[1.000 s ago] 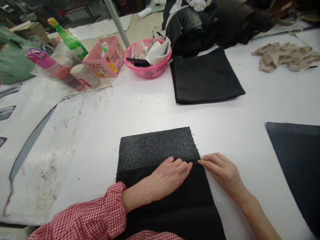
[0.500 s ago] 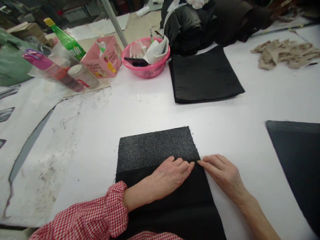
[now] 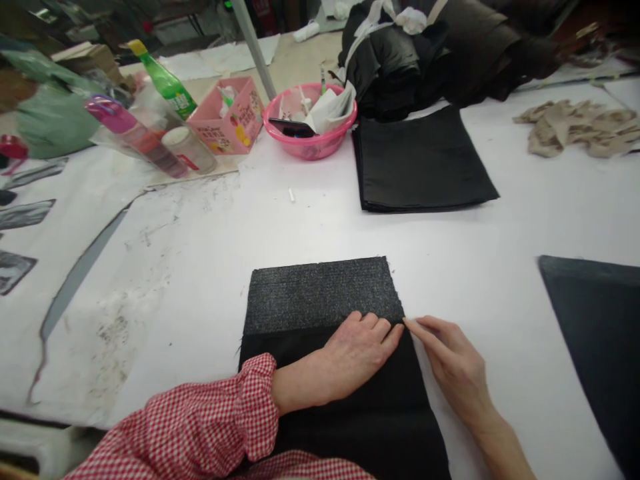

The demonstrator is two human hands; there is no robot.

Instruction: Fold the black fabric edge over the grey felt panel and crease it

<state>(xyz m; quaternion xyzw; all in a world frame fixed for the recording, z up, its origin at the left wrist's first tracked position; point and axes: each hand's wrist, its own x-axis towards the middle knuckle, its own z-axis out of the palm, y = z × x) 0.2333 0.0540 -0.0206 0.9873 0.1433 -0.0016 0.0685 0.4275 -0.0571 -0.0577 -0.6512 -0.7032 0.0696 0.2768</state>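
A black fabric panel [image 3: 350,427] lies flat on the table in front of me, with a speckled dark grey band [image 3: 320,293] across its far end. My left hand [image 3: 363,347] rests on the panel near its right edge, fingers curled and pressed together on the seam line where black meets grey. At that line's right end, my right hand [image 3: 453,357] pinches the fabric edge between thumb and forefinger, close to the left fingertips. What lies under the left fingers is hidden.
Beyond the panel sits a stack of black fabric pieces [image 3: 427,163]. A pink basin [image 3: 310,143], a pink box [image 3: 227,123] and bottles stand at the back left. More dark fabric [image 3: 600,320] lies at right, and a beige cloth [image 3: 575,127] farther back.
The view has swung slightly left, so things appear farther right. Both hands remain at the same seam end, and the right fingertips sit a little closer against the edge.
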